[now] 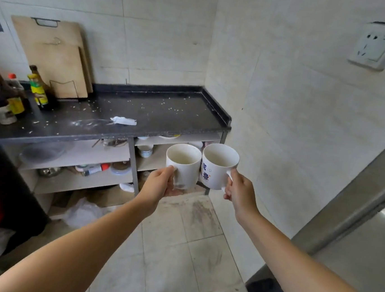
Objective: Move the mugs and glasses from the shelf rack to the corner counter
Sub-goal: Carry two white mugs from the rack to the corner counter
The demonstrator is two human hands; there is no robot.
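Observation:
My left hand (pixel 159 184) grips a plain white mug (pixel 184 162) from its left side. My right hand (pixel 239 190) holds the handle of a second white mug (pixel 217 167) that has blue lettering on its side. Both mugs are upright, look empty and touch side by side in the air, in front of and below the dark corner counter (pixel 157 112). Under the counter, the shelf rack (pixel 115 155) holds bowls, lids and small dishes.
A crumpled white tissue (pixel 123 120) and crumbs lie on the counter. Sauce bottles (pixel 15 95) and a yellow-labelled bottle (pixel 38 88) stand at its left, with wooden cutting boards (pixel 54 57) leaning on the wall. A tiled wall with a socket (pixel 377 46) is at the right.

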